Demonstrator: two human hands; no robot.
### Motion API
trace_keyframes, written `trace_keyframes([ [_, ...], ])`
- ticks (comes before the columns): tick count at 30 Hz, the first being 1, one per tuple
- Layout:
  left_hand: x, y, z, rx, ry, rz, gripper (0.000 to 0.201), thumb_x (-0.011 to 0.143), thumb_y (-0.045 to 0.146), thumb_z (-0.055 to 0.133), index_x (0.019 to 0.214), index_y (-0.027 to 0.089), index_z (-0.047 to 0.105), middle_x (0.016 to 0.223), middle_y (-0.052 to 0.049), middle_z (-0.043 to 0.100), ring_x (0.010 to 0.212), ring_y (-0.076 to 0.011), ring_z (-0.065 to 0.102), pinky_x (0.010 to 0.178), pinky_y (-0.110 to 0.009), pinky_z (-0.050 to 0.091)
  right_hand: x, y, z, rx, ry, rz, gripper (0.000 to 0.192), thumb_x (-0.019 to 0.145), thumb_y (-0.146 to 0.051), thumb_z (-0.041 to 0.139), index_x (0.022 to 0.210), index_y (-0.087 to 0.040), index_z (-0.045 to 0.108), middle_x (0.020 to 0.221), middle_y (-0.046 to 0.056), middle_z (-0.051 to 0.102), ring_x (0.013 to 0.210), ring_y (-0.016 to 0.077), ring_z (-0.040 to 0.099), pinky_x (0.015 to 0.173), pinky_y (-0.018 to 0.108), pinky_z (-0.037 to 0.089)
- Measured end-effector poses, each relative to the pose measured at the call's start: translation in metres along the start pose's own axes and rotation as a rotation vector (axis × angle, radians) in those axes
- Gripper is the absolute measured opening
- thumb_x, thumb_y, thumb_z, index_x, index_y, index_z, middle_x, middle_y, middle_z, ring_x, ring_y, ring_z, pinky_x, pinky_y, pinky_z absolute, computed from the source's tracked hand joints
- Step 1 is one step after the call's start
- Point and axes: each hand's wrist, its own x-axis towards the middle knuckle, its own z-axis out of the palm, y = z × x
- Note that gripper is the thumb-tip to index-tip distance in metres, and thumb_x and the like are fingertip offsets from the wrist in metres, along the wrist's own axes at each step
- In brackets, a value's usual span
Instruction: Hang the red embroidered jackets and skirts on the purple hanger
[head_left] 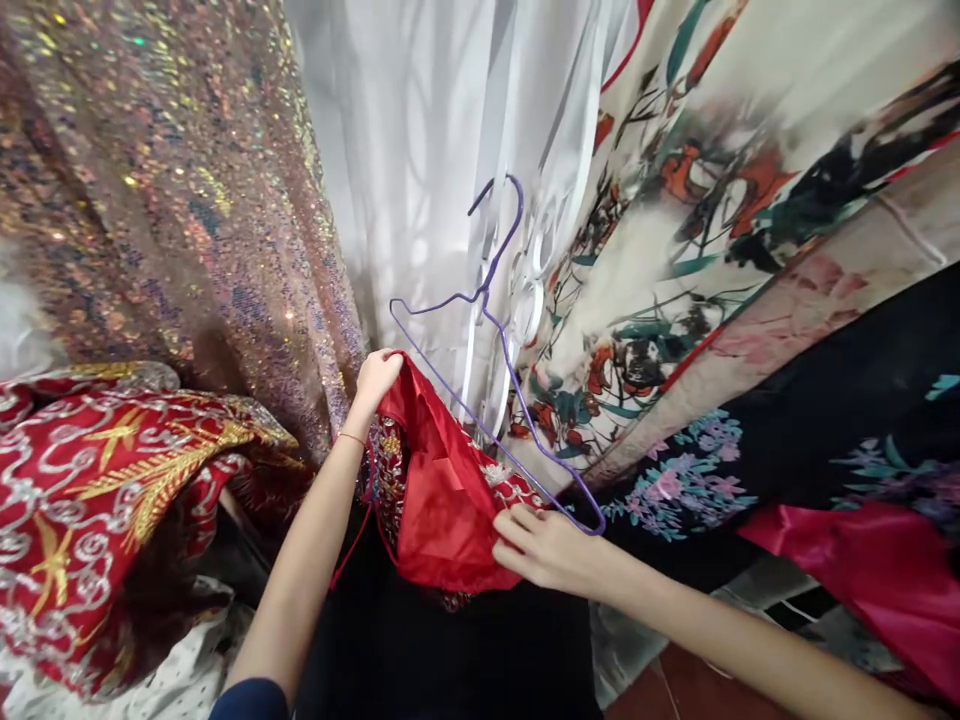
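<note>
A red garment [442,500] with a shiny lining and an embroidered, beaded outer side is stretched between my two hands. My left hand [379,378] is closed on its upper left edge. My right hand [536,540] has its fingers bent over the right edge, beside the patterned part. A thin purple hanger [512,350] stands at a tilt just behind and right of the garment, hook upward. Its lower right corner comes close to my right wrist; whether they touch I cannot tell. Thin red strings hang from the garment's left side.
Left lies a heap of red cloth with gold and silver embroidery [112,480], below a sequined cloth [187,180]. White fabric [405,150] hangs behind. Floral cream cloth [720,180], black floral cloth [690,460] and bright pink satin [862,570] fill the right side.
</note>
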Motion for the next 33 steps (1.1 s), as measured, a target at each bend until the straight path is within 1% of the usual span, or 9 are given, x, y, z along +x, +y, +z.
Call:
trace_keyframes([
  [3, 0.013, -0.013, -0.001, -0.026, -0.111, 0.020, 0.015, 0.062, 0.030, 0.043, 0.055, 0.020, 0.052, 0.058, -0.003, 0.052, 0.067, -0.0199, 0.051, 0.068, -0.031, 0.038, -0.022, 0.024, 0.002, 0.047, 0.082, 0.204, 0.011, 0.088, -0.011, 0.053, 0.090, -0.018, 0.061, 0.101, 0.011, 0.067, 0.090, 0.0219, 0.066, 0.062, 0.029, 0.050],
  [7, 0.020, -0.015, -0.001, -0.080, -0.254, 0.089, 0.014, 0.053, 0.029, 0.045, 0.055, 0.019, 0.055, 0.059, -0.002, 0.055, 0.067, -0.0188, 0.051, 0.069, -0.030, 0.042, -0.052, 0.058, -0.006, 0.248, 0.091, 0.316, 0.018, 0.092, -0.015, 0.049, 0.082, -0.018, 0.063, 0.096, 0.011, 0.069, 0.069, 0.0162, 0.066, 0.058, 0.027, 0.051],
  [10, 0.015, -0.011, -0.007, -0.258, -0.465, 0.144, 0.025, 0.049, 0.026, 0.049, 0.069, 0.018, 0.063, 0.074, -0.001, 0.065, 0.074, -0.0190, 0.058, 0.074, -0.028, 0.047, -0.068, 0.077, -0.018, 0.336, 0.110, 0.429, 0.021, 0.096, -0.014, 0.045, 0.087, -0.018, 0.064, 0.106, 0.012, 0.068, 0.073, 0.0149, 0.070, 0.060, 0.024, 0.054],
  [13, 0.003, -0.006, -0.016, -0.537, -0.684, 0.043, 0.040, 0.048, 0.022, 0.056, 0.086, 0.019, 0.068, 0.078, -0.002, 0.069, 0.071, -0.0191, 0.062, 0.070, -0.028, 0.050, -0.079, 0.080, -0.025, 0.342, 0.203, 0.489, 0.020, 0.096, -0.013, 0.048, 0.102, -0.018, 0.066, 0.115, 0.015, 0.067, 0.091, 0.0178, 0.072, 0.069, 0.025, 0.058],
  [16, -0.010, -0.004, -0.015, -0.753, -0.743, -0.070, 0.058, 0.052, 0.023, 0.064, 0.110, 0.020, 0.068, 0.075, -0.001, 0.069, 0.064, -0.0181, 0.062, 0.063, -0.028, 0.050, -0.085, 0.069, -0.023, 0.299, 0.336, 0.519, 0.021, 0.091, -0.012, 0.055, 0.105, -0.020, 0.068, 0.109, 0.014, 0.068, 0.092, 0.0205, 0.071, 0.069, 0.028, 0.059],
  [19, -0.016, -0.004, -0.003, -0.913, -0.641, -0.072, 0.060, 0.062, 0.040, 0.066, 0.119, 0.021, 0.063, 0.060, 0.002, 0.058, 0.054, -0.0171, 0.057, 0.058, -0.029, 0.048, -0.086, 0.058, -0.025, 0.296, 0.493, 0.579, 0.020, 0.084, -0.012, 0.059, 0.096, -0.024, 0.070, 0.093, 0.009, 0.069, 0.077, 0.0206, 0.069, 0.062, 0.032, 0.057],
  [24, -0.017, -0.008, 0.020, -0.868, -0.248, -0.023, 0.038, 0.067, 0.055, 0.072, 0.079, 0.022, 0.056, 0.063, 0.004, 0.051, 0.052, -0.0115, 0.050, 0.054, -0.025, 0.044, -0.082, 0.062, -0.044, 0.739, 0.508, 0.622, 0.017, 0.090, -0.017, 0.053, 0.081, -0.023, 0.067, 0.080, 0.007, 0.071, 0.066, 0.0195, 0.065, 0.062, 0.035, 0.054],
  [28, -0.026, -0.014, 0.018, -0.820, -0.175, 0.058, 0.046, 0.068, 0.063, 0.071, 0.069, 0.022, 0.049, 0.061, 0.003, 0.048, 0.052, -0.0117, 0.048, 0.054, -0.025, 0.043, -0.086, 0.073, -0.049, 1.060, 0.410, 0.569, 0.028, 0.099, -0.031, 0.051, 0.077, -0.021, 0.065, 0.075, 0.006, 0.068, 0.062, 0.0162, 0.061, 0.060, 0.031, 0.051],
  [33, -0.042, -0.022, 0.010, -0.792, -0.130, 0.138, 0.054, 0.067, 0.068, 0.072, 0.064, 0.021, 0.048, 0.061, 0.001, 0.047, 0.054, -0.0112, 0.048, 0.056, -0.024, 0.043, -0.095, 0.079, -0.049, 0.960, 0.234, 0.603, 0.021, 0.098, -0.024, 0.054, 0.090, -0.021, 0.072, 0.082, 0.005, 0.064, 0.069, 0.0137, 0.062, 0.064, 0.025, 0.051],
])
